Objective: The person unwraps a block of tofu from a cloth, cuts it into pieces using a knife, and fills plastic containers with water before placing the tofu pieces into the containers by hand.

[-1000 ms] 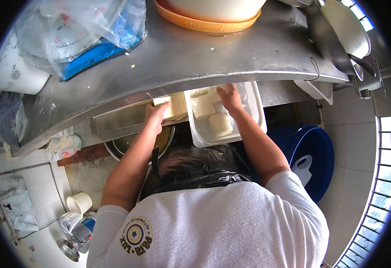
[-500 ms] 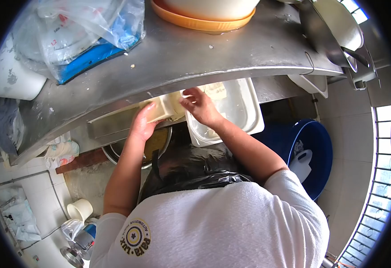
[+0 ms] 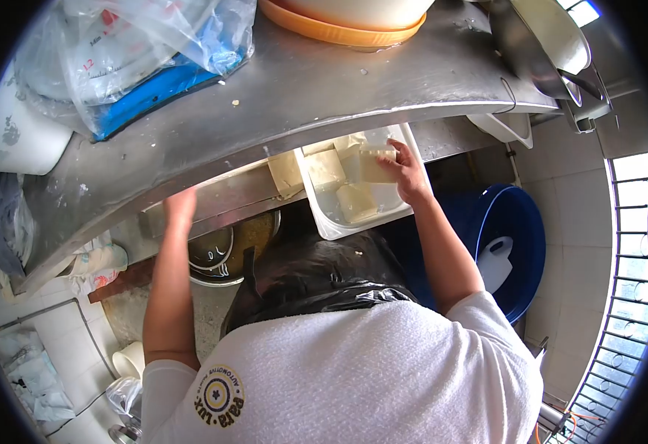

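Inside a white rectangular tub [image 3: 322, 216] lie several cream-coloured blocks, one square block [image 3: 325, 169] among them. My right hand [image 3: 409, 174] reaches into the tub from the right, its fingers closed on the end of a cream-coloured block [image 3: 376, 166]. Left of the tub, another cream-coloured block [image 3: 285, 175] rests on the lower metal shelf, partly covered by the counter edge. My left hand [image 3: 181, 203] is farther left at that shelf; the upper counter hides its fingers and anything they may touch.
Overhanging the shelf is a metal counter [image 3: 305, 92] with a plastic-covered blue scale [image 3: 154, 92] and an orange dish [image 3: 339, 26]. A round metal pan [image 3: 265, 237] sits below on the left. At right stands a blue barrel [image 3: 535, 251] holding a white plastic container [image 3: 496, 266].
My left hand has let go of the cream-coloured block and moved left under the counter edge. My right hand has moved right, over the tub, and now grips a block there.
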`<state>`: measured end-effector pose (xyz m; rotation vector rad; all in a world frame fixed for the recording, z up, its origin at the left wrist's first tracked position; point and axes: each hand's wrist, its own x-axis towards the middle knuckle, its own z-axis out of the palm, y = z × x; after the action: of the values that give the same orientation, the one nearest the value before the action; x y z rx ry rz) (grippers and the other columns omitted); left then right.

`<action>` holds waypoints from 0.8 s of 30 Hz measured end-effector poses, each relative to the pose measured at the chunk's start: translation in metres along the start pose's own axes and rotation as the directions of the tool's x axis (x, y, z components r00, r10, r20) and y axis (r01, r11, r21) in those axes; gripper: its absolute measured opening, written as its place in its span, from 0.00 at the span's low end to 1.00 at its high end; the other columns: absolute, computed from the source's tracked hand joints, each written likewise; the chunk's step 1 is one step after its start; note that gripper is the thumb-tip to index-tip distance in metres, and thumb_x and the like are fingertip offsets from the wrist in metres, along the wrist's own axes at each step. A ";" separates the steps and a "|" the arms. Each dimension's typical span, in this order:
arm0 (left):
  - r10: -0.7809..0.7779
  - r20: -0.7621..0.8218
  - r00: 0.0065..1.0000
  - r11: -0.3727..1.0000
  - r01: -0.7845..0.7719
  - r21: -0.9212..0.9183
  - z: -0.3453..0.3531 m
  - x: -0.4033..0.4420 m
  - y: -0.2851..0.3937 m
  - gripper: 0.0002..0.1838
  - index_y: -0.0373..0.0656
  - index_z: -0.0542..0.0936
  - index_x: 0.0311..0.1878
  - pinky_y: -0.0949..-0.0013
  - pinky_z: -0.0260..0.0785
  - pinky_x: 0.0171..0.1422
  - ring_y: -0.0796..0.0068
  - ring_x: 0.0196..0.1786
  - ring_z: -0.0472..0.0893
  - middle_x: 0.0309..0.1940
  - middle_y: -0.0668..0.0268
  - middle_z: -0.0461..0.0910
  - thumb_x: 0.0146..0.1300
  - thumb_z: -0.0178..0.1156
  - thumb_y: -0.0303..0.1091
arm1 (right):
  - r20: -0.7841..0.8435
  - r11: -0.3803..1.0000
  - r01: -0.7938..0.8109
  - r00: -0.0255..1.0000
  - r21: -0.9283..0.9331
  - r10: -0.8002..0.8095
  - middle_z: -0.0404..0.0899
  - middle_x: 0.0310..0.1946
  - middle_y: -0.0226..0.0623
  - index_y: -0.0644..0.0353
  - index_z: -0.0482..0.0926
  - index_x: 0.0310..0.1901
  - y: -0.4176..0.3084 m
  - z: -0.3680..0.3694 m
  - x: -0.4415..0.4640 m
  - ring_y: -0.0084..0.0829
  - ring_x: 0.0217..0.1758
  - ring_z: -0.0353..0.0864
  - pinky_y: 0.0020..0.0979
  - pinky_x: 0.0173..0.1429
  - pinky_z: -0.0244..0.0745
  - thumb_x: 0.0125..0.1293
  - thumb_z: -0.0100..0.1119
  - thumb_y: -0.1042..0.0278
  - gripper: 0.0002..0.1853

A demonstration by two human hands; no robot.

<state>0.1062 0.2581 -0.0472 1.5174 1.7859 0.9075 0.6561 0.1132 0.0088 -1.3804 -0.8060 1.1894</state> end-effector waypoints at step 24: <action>-0.322 -0.211 0.923 0.947 0.312 -0.081 -0.136 0.080 -0.079 0.21 0.43 0.82 0.62 0.55 0.77 0.61 0.62 0.60 0.83 0.57 0.57 0.86 0.77 0.59 0.49 | -0.140 0.734 -0.100 0.990 -0.672 0.007 0.81 0.64 0.62 0.68 0.71 0.74 0.046 0.045 0.012 0.54 0.70 0.80 0.45 0.71 0.74 0.69 0.66 0.51 0.39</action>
<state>-0.0611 0.3142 -0.0358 1.0860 2.0793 0.9734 0.6096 0.1294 -0.0344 -2.0696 -1.1839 0.8501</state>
